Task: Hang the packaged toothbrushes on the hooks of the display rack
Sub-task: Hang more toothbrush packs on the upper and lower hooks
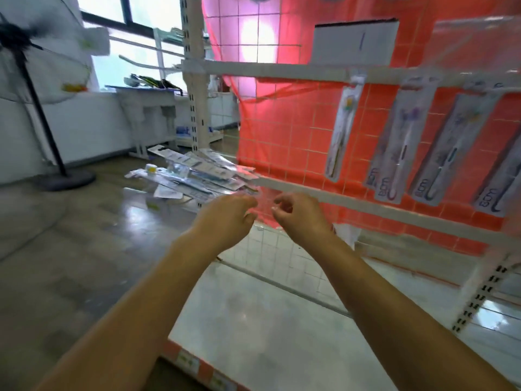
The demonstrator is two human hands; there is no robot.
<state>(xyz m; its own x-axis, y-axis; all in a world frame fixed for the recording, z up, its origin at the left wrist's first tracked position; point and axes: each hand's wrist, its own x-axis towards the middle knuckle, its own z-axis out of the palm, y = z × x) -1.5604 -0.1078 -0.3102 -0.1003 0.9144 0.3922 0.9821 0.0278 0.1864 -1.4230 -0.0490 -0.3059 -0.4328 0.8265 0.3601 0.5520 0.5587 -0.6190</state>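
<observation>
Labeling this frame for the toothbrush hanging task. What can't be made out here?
- Head view, hooks: hidden behind the tops of the hanging packs.
- Print on the packs: motion blur, unreadable.
- Rightmost pack: cut off by the right edge.
- Pile of packs on the floor: blurred and overlapping, count unclear.
- Left hand, right hand: fingers curled, fingertips blurred; can't tell if they pinch anything.

A shop: display rack (282, 70) hung with packaged toothbrushes (342, 131).

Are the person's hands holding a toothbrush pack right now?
No. The left hand and right hand hold nothing, fingers loosely curled, near the pile of packs.
</observation>
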